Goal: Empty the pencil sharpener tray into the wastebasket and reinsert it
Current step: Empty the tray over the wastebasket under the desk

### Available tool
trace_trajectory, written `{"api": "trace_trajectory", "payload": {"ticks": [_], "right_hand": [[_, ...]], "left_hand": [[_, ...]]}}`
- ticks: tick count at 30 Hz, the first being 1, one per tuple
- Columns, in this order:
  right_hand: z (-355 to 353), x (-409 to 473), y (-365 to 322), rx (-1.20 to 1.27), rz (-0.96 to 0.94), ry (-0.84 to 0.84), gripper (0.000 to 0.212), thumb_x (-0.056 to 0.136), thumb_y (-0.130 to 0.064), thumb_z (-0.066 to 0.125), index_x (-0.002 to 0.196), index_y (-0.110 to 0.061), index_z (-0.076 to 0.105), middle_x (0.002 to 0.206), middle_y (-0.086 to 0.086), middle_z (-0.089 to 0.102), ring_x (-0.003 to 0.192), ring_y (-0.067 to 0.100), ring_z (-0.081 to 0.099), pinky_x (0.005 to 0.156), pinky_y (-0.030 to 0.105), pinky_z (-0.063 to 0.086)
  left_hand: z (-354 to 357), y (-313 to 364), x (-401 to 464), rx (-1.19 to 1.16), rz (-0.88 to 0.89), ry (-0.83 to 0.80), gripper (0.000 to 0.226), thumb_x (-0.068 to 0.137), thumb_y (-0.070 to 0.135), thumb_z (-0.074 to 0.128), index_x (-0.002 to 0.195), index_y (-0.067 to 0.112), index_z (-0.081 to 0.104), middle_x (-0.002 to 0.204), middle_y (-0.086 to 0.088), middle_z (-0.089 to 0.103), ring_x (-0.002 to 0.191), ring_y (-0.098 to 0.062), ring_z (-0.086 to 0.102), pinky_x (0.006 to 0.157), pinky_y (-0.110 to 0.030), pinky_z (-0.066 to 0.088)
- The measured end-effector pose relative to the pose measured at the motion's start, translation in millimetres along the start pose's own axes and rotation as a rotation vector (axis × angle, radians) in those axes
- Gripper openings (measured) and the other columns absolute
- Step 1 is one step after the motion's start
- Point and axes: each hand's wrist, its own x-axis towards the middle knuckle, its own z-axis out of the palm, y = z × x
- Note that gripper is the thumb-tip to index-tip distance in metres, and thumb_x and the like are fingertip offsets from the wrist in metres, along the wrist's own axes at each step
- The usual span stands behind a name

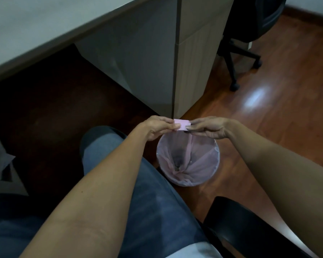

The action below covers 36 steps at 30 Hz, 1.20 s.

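A small pink pencil sharpener [51, 124] is held between both hands, above the far rim of the wastebasket [211, 164]. My left hand [157, 128] pinches its left end. The fingertips of my right hand [210, 128] grip its right end, where a darker part shows; whether that is the tray I cannot tell. The wastebasket is round, lined with a thin pink plastic bag, and stands on the wooden floor. A little dark debris lies at the bottom of the bag.
My jeans-clad leg [138, 183] is left of the basket. A desk top [45, 25] and its grey side panel [138, 62] rise beyond the hands. A black office chair [250, 34] stands at the back right, and a black chair armrest [241, 220] lies near right.
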Motion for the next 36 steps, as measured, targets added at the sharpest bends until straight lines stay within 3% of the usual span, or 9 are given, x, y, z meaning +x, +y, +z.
{"api": "trace_trajectory", "payload": {"ticks": [4, 7, 11, 13, 19, 22, 28, 31, 36], "right_hand": [[4, -8, -5, -0.007, -0.152, 0.006, 0.051, 0.082, 0.02, 0.065, 0.13, 0.001, 0.06, 0.121, 0.019, 0.07, 0.094, 0.019, 0.076, 0.082, 0.028, 0.061], [13, -19, -15, -0.08, -0.288, 0.06, 0.052, 0.079, 0.022, 0.067, 0.125, -0.001, 0.061, 0.113, 0.013, 0.072, 0.085, 0.013, 0.078, 0.071, 0.022, 0.062], [22, -35, -37, -0.136, -0.473, 0.113, 0.054, 0.071, 0.021, 0.074, 0.119, -0.002, 0.065, 0.122, 0.018, 0.07, 0.109, 0.022, 0.07, 0.094, 0.029, 0.057], [26, -47, -51, -0.166, -0.539, 0.137, 0.056, 0.07, 0.019, 0.077, 0.12, -0.004, 0.065, 0.123, 0.016, 0.07, 0.115, 0.023, 0.068, 0.098, 0.031, 0.055], [41, -92, -102, -0.211, -0.708, 0.121, 0.062, 0.07, 0.016, 0.078, 0.128, 0.001, 0.063, 0.118, 0.015, 0.073, 0.111, 0.021, 0.071, 0.084, 0.023, 0.058], [52, -119, -131, -0.236, -0.775, 0.087, 0.058, 0.073, 0.018, 0.074, 0.127, 0.003, 0.062, 0.113, 0.013, 0.074, 0.099, 0.013, 0.075, 0.083, 0.02, 0.058], [84, -169, -183, -0.324, -0.88, 0.015, 0.047, 0.076, 0.018, 0.072, 0.12, 0.0, 0.067, 0.107, 0.01, 0.076, 0.096, 0.013, 0.075, 0.089, 0.02, 0.057], [107, -187, -206, -0.352, -0.927, -0.029, 0.04, 0.076, 0.015, 0.074, 0.109, -0.007, 0.072, 0.104, 0.007, 0.078, 0.098, 0.013, 0.075, 0.097, 0.024, 0.054], [158, -209, -239, -0.426, -0.99, -0.105, 0.051, 0.077, 0.012, 0.074, 0.127, 0.002, 0.064, 0.12, 0.016, 0.072, 0.112, 0.022, 0.07, 0.098, 0.023, 0.054]], "left_hand": [[-1, 3, -5, 0.167, 0.197, 0.026, 0.058, 0.073, -0.001, 0.086, 0.128, -0.001, 0.066, 0.12, -0.015, 0.073, 0.112, -0.024, 0.071, 0.098, -0.034, 0.057], [2, 16, -18, 0.182, 0.317, 0.063, 0.06, 0.072, -0.003, 0.085, 0.128, -0.001, 0.065, 0.12, -0.014, 0.073, 0.105, -0.021, 0.072, 0.093, -0.028, 0.058], [8, 46, -35, 0.191, 0.452, 0.091, 0.061, 0.074, -0.015, 0.079, 0.13, -0.009, 0.058, 0.126, -0.021, 0.069, 0.105, -0.025, 0.071, 0.087, -0.023, 0.059], [12, 63, -45, 0.211, 0.509, 0.112, 0.061, 0.074, -0.015, 0.079, 0.13, -0.008, 0.058, 0.127, -0.02, 0.069, 0.107, -0.025, 0.07, 0.085, -0.02, 0.059], [20, 123, -88, 0.29, 0.66, 0.139, 0.056, 0.075, -0.005, 0.083, 0.127, 0.0, 0.063, 0.111, -0.004, 0.071, 0.089, -0.002, 0.07, 0.075, -0.013, 0.057], [19, 157, -113, 0.348, 0.736, 0.148, 0.055, 0.076, 0.004, 0.085, 0.127, 0.002, 0.065, 0.112, -0.004, 0.074, 0.094, -0.006, 0.072, 0.084, -0.018, 0.058], [10, 221, -174, 0.491, 0.839, 0.193, 0.05, 0.081, 0.006, 0.082, 0.128, -0.001, 0.067, 0.118, -0.012, 0.074, 0.089, -0.006, 0.07, 0.073, -0.007, 0.053], [-1, 244, -203, 0.499, 0.859, 0.218, 0.049, 0.081, 0.007, 0.082, 0.127, -0.002, 0.068, 0.12, -0.014, 0.074, 0.099, -0.016, 0.071, 0.083, -0.015, 0.056], [-32, 271, -251, 0.507, 0.896, 0.298, 0.046, 0.081, 0.006, 0.082, 0.125, -0.001, 0.068, 0.12, -0.016, 0.074, 0.103, -0.02, 0.071, 0.097, -0.029, 0.055]]}}
